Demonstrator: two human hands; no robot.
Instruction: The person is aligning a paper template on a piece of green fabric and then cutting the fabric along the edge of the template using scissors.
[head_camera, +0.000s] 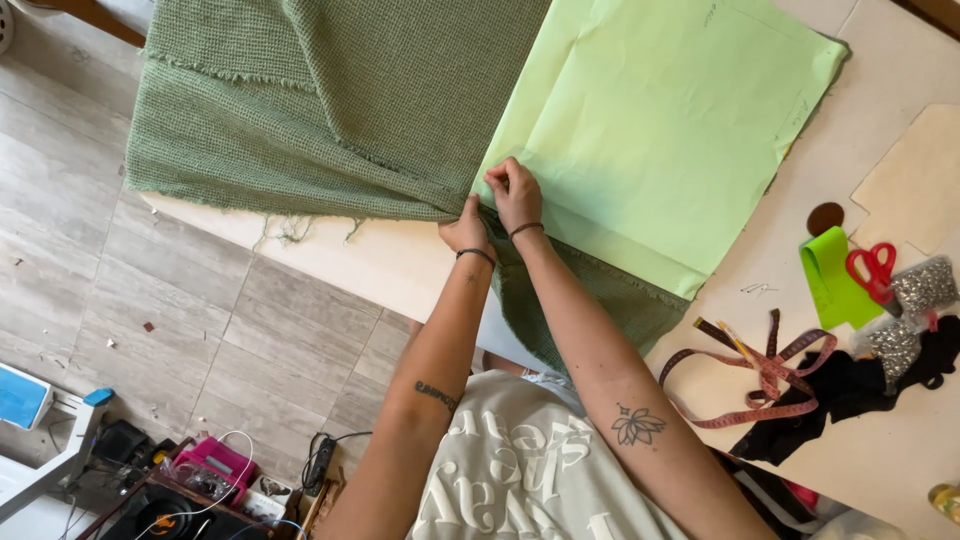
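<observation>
A light green sheet of fabric (660, 120) lies flat on the pale table (400, 262), over a coarse dark green woven cloth (320, 100) that hangs past the table's edge. My right hand (515, 192) pinches the corner of the light green sheet where it meets the woven cloth. My left hand (467, 228) sits right beside it, gripping the woven cloth's edge at the same spot. Both wrists wear thin dark bands.
To the right on the table lie a pink tape measure (765, 375), red-handled scissors (875, 270), a bright green strip (830, 280), black fabric (850, 395), glittery bags and beige pattern pieces (915, 180). Cables and boxes crowd the tiled floor at lower left.
</observation>
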